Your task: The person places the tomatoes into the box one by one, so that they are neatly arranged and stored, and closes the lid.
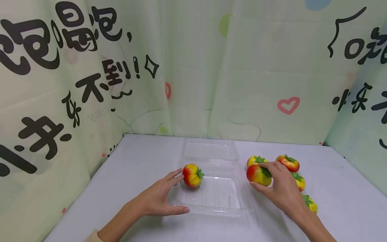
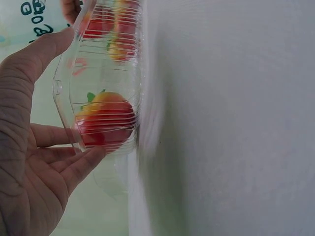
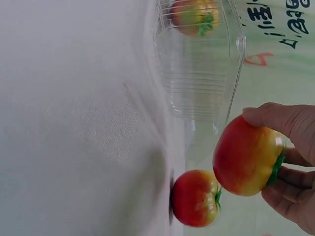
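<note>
A clear plastic box (image 1: 219, 195) lies on the table with its lid folded back behind it. Inside, at its left side, sits one red-and-yellow tomato (image 1: 191, 176) with green leaves. My left hand (image 1: 160, 199) spans the box's near left corner, thumb spread apart from straight fingers that touch the rim and side wall. To the right of the box, my right hand (image 1: 284, 188) grips another tomato (image 3: 246, 160) between thumb and fingers. That tomato is off the table, its leafy end towards the palm; in the right wrist view it hangs above a tomato (image 3: 194, 199) on the table.
Several more tomatoes stand on the table at the right, among them a redder one (image 1: 288, 163) at the back and one (image 1: 309, 203) partly behind my right forearm. The raised lid (image 1: 210, 151) lies towards the back edge. A printed curtain (image 1: 193, 67) encloses the table.
</note>
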Available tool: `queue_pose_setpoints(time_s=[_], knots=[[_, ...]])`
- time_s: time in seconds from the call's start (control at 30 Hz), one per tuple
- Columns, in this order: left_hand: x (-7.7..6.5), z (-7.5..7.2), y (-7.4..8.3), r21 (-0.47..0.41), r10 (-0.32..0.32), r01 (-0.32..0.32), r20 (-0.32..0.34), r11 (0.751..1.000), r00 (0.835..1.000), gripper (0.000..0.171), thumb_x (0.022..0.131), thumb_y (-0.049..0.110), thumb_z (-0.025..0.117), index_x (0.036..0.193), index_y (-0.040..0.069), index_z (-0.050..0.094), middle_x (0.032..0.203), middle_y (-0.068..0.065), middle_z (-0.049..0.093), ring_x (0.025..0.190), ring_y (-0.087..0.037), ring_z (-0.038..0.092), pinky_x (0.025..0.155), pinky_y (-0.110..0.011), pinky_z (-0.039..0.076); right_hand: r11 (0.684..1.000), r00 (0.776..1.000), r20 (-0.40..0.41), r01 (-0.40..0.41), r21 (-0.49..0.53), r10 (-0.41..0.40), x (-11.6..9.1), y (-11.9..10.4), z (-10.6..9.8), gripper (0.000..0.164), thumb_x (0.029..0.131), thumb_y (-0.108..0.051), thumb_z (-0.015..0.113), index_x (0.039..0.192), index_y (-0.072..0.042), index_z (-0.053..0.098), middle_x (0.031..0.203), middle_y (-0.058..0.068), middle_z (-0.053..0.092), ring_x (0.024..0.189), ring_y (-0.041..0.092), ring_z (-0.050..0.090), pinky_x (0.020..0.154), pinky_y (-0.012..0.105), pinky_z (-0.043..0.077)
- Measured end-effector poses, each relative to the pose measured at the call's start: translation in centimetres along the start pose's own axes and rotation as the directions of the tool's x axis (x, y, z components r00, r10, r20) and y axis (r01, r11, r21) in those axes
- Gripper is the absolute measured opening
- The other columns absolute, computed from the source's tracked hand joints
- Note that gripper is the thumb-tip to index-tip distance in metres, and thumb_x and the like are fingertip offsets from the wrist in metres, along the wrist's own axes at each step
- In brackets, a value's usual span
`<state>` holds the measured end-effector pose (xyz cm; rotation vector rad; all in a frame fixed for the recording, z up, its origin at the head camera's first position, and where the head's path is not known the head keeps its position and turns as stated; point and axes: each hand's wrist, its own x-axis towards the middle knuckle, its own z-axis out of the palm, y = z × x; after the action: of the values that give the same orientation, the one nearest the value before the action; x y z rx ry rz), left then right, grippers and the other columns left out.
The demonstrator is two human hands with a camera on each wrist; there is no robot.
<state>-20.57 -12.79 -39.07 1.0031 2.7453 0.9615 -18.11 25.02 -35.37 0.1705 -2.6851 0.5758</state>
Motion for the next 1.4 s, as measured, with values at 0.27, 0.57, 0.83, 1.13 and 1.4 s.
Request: queue_pose_setpoints(time_s=[0.27,0.57,0.83,1.13,1.4], knots=[[0.0,0.0,0.1,0.007,-0.009,0.009,0.002,1.0,1.0,0.097,0.082,0.066,0.075,0.155,0.012,0.045,0.168,0.003,0.028,0.15,-0.028,0.036,0.115,-0.055,0.04,1.0,1.0,-0.007,0.01,0.019,-0.01,0.0,-0.7,-0.3,0.065,0.074,-0.023,0.093,0.128,-0.002,0.064,0.119,0.02,0.062,0.112,0.039,0.054,0.084,0.06,0.059],[0.0,0.0,0.1,0.01,-0.012,0.011,0.005,1.0,1.0,0.096,0.082,0.066,0.075,0.155,0.012,0.045,0.168,0.003,0.028,0.15,-0.028,0.036,0.115,-0.055,0.04,0.998,0.999,-0.019,0.026,0.053,-0.025,-0.1,-1.6,-0.5,0.062,0.076,-0.025,0.092,0.127,-0.004,0.064,0.121,0.019,0.061,0.112,0.037,0.054,0.082,0.058,0.06],[0.0,0.0,0.1,0.007,-0.004,0.004,-0.002,1.0,1.0,0.097,0.082,0.067,0.075,0.155,0.012,0.045,0.168,0.003,0.028,0.149,-0.028,0.037,0.115,-0.054,0.041,0.995,0.997,-0.047,0.063,0.081,-0.06,-0.1,-2.3,-0.3,0.061,0.075,-0.025,0.092,0.124,-0.003,0.064,0.119,0.018,0.062,0.108,0.035,0.056,0.077,0.054,0.062],[0.0,0.0,0.1,0.009,-0.003,0.003,-0.004,1.0,1.0,0.097,0.082,0.066,0.076,0.155,0.011,0.044,0.168,0.003,0.028,0.149,-0.028,0.037,0.115,-0.055,0.041,0.99,0.994,-0.067,0.095,0.102,-0.088,0.0,-3.4,0.0,0.059,0.075,-0.027,0.093,0.121,-0.005,0.063,0.118,0.014,0.064,0.104,0.028,0.057,0.074,0.038,0.062],[0.0,0.0,0.1,0.007,0.001,-0.001,-0.008,1.0,1.0,0.097,0.081,0.065,0.076,0.156,0.012,0.044,0.168,0.003,0.028,0.15,-0.028,0.036,0.115,-0.054,0.04,0.987,0.992,-0.061,0.118,0.108,-0.112,0.0,-4.4,0.3,0.057,0.076,-0.031,0.093,0.12,-0.009,0.064,0.116,0.009,0.065,0.101,0.023,0.057,0.073,0.03,0.059]])
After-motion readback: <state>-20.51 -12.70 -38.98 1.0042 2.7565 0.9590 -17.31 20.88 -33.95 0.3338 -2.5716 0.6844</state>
